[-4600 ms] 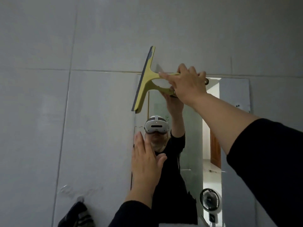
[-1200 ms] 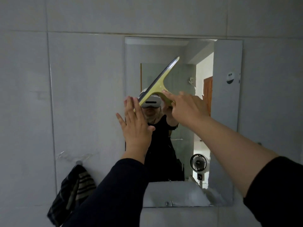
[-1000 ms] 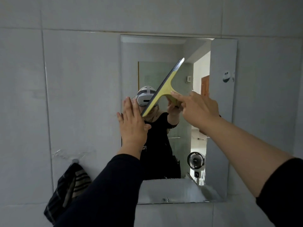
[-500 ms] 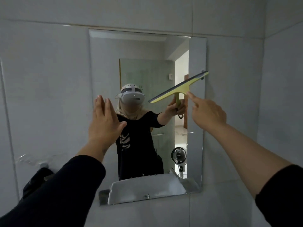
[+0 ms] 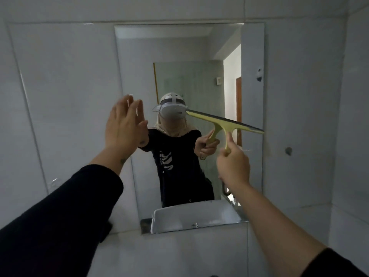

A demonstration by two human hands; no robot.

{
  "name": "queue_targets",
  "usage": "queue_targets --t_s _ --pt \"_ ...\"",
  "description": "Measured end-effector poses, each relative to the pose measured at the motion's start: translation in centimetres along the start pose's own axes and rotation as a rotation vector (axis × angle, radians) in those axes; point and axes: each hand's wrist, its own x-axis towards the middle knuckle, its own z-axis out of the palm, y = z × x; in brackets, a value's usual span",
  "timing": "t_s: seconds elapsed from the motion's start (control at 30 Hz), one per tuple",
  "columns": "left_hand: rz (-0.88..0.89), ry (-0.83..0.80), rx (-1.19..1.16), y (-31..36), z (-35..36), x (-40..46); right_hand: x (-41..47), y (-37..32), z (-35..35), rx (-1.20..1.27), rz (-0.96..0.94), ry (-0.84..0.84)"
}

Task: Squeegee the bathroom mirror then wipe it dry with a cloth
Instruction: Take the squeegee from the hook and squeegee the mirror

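A rectangular mirror (image 5: 137, 60) hangs on the grey tiled wall. My right hand (image 5: 233, 166) grips the handle of a yellow-green squeegee (image 5: 223, 121). Its blade lies nearly level against the right half of the glass, tilted down to the right, with its tip at the mirror's right edge. My left hand (image 5: 124, 124) is raised with fingers spread, flat near the mirror's left edge. No cloth shows in this view.
The mirror reflects a person in dark clothes, a white sink rim (image 5: 191, 214) and a doorway. A small round fitting (image 5: 288, 150) sticks out of the wall right of the mirror. A side wall closes in at the far right.
The squeegee has travelled from the mirror's upper left to its right side, and the blade turned from steeply slanted to nearly level and dropped lower. My left hand stayed by the left edge.
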Motion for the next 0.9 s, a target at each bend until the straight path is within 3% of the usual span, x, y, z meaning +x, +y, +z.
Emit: queue_targets --t_s 0.23,0.4,0.73,0.9 --pt "-0.131 -0.05 -0.036 -1.5 -0.8 1.4 -4.2 -2.4 6.4 0.047 -0.129 -0.057" --pt "-0.213 -0.147 -0.156 -2.1 0.3 0.8 -7.2 -2.5 9.1 -0.096 -0.245 -0.151" --pt "-0.23 -0.109 -0.155 -2.1 1.4 0.6 -4.3 0.4 4.7 -0.472 -0.477 -0.136" --pt "-0.245 -0.116 -0.137 -1.8 1.5 0.5 -2.4 1.3 1.7 -0.566 -0.448 -0.125"
